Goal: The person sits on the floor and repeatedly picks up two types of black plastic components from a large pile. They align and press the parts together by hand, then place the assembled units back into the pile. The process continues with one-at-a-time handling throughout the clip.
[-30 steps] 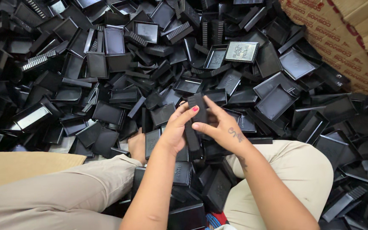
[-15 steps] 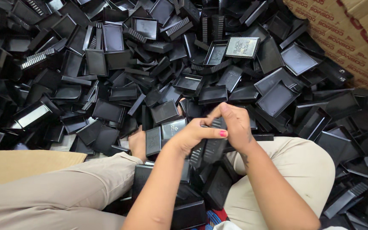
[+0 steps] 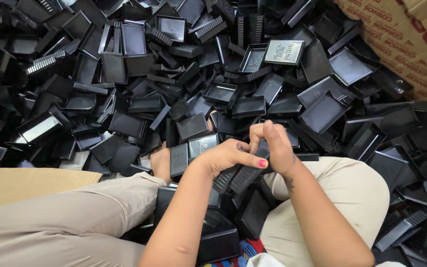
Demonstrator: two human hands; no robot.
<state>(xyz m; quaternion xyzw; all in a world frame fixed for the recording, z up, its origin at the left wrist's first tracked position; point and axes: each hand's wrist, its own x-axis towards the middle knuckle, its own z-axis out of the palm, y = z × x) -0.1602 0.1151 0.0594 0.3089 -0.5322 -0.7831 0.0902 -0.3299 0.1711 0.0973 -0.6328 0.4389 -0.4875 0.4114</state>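
— Black ribbed plastic piece (image 3: 243, 175) sits clamped between both hands: left hand (image 3: 223, 157) and right hand (image 3: 273, 146) closed on it, above the lap.

— Risk?

— Likely slipping into the heap of black plastic trays (image 3: 174, 89) beyond the hands.

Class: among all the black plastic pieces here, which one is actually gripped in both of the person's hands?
The ribbed black piece between the left hand and right hand, over the lap. Every other piece lies loose in the heap; only this one is gripped.
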